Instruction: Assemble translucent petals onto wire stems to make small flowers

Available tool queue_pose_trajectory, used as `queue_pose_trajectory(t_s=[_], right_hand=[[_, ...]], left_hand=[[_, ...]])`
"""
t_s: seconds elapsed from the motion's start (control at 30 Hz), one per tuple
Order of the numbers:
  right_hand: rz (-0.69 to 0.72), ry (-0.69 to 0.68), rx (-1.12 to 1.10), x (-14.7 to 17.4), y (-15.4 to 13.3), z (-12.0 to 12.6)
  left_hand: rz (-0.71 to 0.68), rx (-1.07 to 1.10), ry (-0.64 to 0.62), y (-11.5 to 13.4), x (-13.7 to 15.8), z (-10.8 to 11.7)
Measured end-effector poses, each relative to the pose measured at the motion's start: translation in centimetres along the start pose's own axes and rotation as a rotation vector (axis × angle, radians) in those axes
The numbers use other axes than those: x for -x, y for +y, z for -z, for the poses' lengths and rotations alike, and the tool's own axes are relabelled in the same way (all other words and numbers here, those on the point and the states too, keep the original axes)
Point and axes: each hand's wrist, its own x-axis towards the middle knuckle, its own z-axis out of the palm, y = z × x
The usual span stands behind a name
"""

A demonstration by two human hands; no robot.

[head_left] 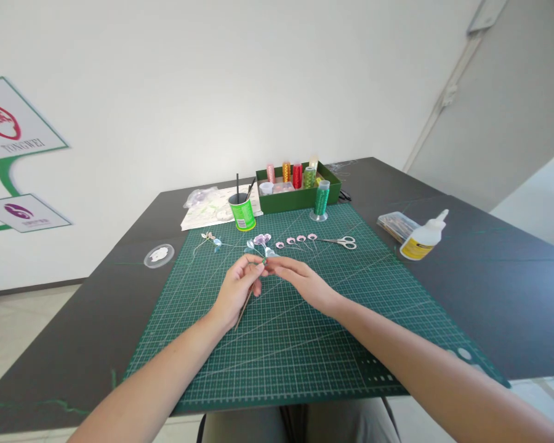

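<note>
My left hand (240,283) pinches the thin wire stem (244,307) of a small handmade flower spray, its tail hanging below the palm. Lilac blossoms (261,240) and pale blue petals (270,252) stand above the fingers. A bit of green thread (264,261) shows at the pinch. From the right, my right hand (307,284) brings its fingertips together against that same spot; what they hold is too small to make out. Just beyond lie several pink looped wire petals (301,239), small scissors (346,242) and another spray with blue petals (217,242).
A green cutting mat (351,320) covers the table's middle. Behind stand a green can (242,214) with dark sticks, a green thread spool (322,198) and a green box (289,200) of spools. A glue bottle (422,239) and clear case (397,225) lie right, a small dish (159,256) left.
</note>
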Motion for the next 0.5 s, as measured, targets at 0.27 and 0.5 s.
queue_pose_trajectory(t_s=[0.27,0.5], right_hand=[[-0.181,-0.077,-0.192,0.37,-0.56,-0.88],[-0.186,0.048,-0.143,0.36,-0.53,-1.15]], left_hand=[[-0.053,-0.086,-0.038,-0.47,0.57,-0.52],[-0.09,-0.154,-0.005,-0.82,0.41,-0.46]])
